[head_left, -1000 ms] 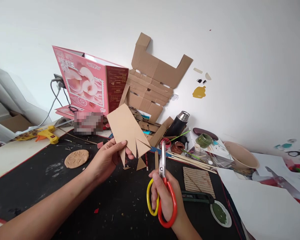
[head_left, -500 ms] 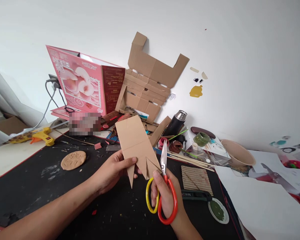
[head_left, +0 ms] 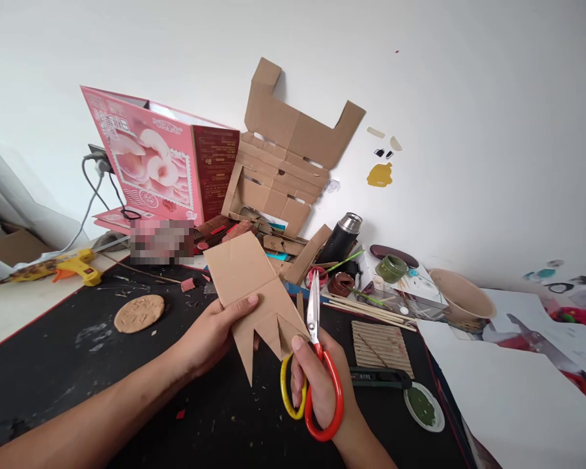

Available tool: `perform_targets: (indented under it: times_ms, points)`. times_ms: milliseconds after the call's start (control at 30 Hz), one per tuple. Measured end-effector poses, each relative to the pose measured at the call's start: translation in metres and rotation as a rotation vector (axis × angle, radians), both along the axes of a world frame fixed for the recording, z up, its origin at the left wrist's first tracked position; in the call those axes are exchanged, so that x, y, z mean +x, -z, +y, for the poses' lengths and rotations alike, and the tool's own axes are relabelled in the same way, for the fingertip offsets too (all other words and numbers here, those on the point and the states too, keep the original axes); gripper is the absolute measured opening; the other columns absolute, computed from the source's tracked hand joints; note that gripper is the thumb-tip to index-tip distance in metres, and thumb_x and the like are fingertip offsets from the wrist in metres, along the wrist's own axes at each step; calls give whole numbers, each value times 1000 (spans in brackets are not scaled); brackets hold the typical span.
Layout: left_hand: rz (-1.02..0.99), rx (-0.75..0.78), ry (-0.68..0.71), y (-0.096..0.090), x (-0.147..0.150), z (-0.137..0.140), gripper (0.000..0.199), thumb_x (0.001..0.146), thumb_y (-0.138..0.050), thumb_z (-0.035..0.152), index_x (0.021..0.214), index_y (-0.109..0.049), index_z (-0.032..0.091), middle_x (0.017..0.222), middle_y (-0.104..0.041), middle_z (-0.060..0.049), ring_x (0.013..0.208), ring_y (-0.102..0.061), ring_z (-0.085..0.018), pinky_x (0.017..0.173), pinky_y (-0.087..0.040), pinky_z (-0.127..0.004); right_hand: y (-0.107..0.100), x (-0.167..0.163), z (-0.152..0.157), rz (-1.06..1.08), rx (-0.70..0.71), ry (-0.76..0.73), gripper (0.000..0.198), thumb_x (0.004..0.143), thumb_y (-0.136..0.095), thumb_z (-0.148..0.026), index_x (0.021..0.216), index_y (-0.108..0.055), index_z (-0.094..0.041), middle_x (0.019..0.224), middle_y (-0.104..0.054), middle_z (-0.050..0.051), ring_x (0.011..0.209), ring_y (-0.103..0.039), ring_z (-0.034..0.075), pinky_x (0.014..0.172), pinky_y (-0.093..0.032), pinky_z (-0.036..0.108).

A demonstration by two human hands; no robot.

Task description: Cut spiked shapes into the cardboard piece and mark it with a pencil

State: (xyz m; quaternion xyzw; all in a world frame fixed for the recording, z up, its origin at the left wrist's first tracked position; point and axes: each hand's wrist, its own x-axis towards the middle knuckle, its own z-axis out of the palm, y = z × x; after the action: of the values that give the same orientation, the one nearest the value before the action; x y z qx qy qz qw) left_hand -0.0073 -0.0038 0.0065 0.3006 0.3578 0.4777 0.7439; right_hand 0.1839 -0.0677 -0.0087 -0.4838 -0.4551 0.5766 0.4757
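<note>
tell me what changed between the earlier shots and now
The cardboard piece has come down, and its notched end, earlier apart from the right hand, now reaches that hand's thumb. Nothing was let go: the left hand still holds the cardboard, the right the scissors. The tan disc stayed put.

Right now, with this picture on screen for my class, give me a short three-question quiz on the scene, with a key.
1. Which hand holds the scissors?
2. True or false: the cardboard piece has pointed tips along its lower edge.
3. The glue gun on the table is mostly: a) blue, b) yellow, c) green.

Key: 1. The right hand. 2. True. 3. b.
</note>
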Motion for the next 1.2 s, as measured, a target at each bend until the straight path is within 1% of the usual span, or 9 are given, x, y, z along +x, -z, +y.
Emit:
perform_targets:
  times_ms: [200, 433, 500, 600, 700, 833, 1000, 1100, 1200]
  points:
    - [31, 37, -84, -1, 1, -2, 37, 72, -96, 40, 94, -80, 13, 78, -81, -8, 57, -70, -19, 46, -55, -24, -2, -1, -3, 14, 10, 3, 51, 96, -69, -67, 81, -53, -21, 46, -48, -10, 32, -45, 7, 34, -36, 15]
    - [42, 39, -37, -2, -1, 0, 35, 73, -94, 39, 84, -77, 10, 63, -75, -8, 44, -64, -17, 39, -52, -24, -7, 0, -2, 35, -14, -22, 53, 95, -71, -68, 81, -54, -21, 47, -48, -11, 32, -46, 7, 34, -36, 15]
    - [17, 17, -148, -4, -3, 6, 28, 75, -91, 29, 88, -76, 9, 67, -76, -9, 47, -66, -18, 41, -55, -25, -8, 2, -1, 54, -25, -47, 52, 93, -72, -69, 85, -57, -20, 47, -50, -10, 32, -46, 7, 34, -38, 15]
    - [-66, 17, -466, -7, -9, 18, 16, 82, -81, 13, 96, -73, 11, 78, -79, -7, 52, -69, -17, 44, -58, -23, -9, 3, -1, 92, -36, -110, 51, 94, -72, -68, 92, -60, -19, 47, -53, -10, 32, -47, 8, 35, -40, 16]
    - [-133, 16, -573, -10, -16, 28, 6, 90, -70, 11, 95, -71, 11, 75, -76, -5, 46, -65, -15, 41, -56, -23, -6, 0, -1, 89, -43, -191, 54, 95, -69, -71, 95, -61, -18, 47, -60, -6, 34, -54, 10, 39, -45, 18]
    - [-206, -21, -609, -17, -20, 30, 9, 94, -64, 8, 97, -71, 12, 77, -76, -5, 47, -65, -15, 41, -57, -22, 3, -6, -3, 42, -103, -307, 65, 88, -70, -81, 97, -63, -16, 55, -70, 2, 41, -63, 14, 44, -45, 18]
    - [-245, -80, -608, -24, -18, 27, 10, 96, -61, 7, 99, -69, 12, 79, -76, -4, 46, -65, -13, 40, -57, -21, 13, -8, -6, 63, -146, -400, 78, 73, -80, -86, 103, -63, -15, 68, -76, 8, 48, -67, 15, 52, -53, 24]
    - [-225, -53, -601, -22, -18, 27, 9, 96, -62, 8, 100, -68, 11, 78, -75, -3, 46, -64, -12, 41, -57, -21, 9, -6, -8, 46, -179, -444, 85, 64, -86, -84, 108, -65, -15, 69, -76, 7, 53, -68, 16, 56, -54, 25]
    - [-216, -35, -574, -17, -19, 28, 10, 94, -63, 8, 101, -69, 10, 81, -76, -5, 48, -65, -13, 41, -57, -21, 0, -3, -9, -18, -212, -488, 85, 63, -92, -78, 116, -67, -16, 75, -77, 6, 59, -72, 18, 63, -56, 28]
